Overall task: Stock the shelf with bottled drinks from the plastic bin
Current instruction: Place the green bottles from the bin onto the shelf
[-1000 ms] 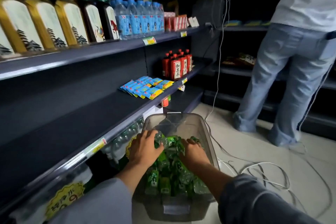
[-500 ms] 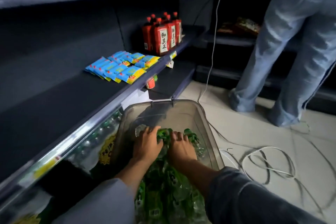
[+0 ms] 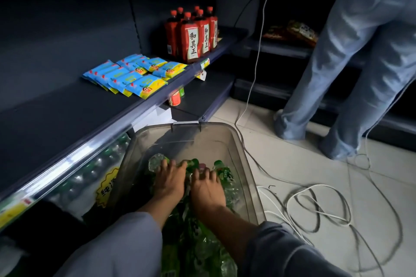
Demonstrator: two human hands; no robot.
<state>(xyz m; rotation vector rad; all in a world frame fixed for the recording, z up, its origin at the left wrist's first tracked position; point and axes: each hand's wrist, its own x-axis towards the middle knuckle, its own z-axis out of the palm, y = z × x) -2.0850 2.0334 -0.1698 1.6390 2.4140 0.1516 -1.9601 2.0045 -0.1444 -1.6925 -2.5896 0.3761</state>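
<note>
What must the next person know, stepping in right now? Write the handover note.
Left hand and right hand: both down in the plastic bin, fingers spread over the green-label bottles; whether either has a grip cannot be told.
The bin stands on the floor beside the shelf and holds many bottles.
Done: no green-label bottles show on that shelf, which has a long bare stretch left of the blue packets.
Left: lift bottles out and stand them on the shelf.
</note>
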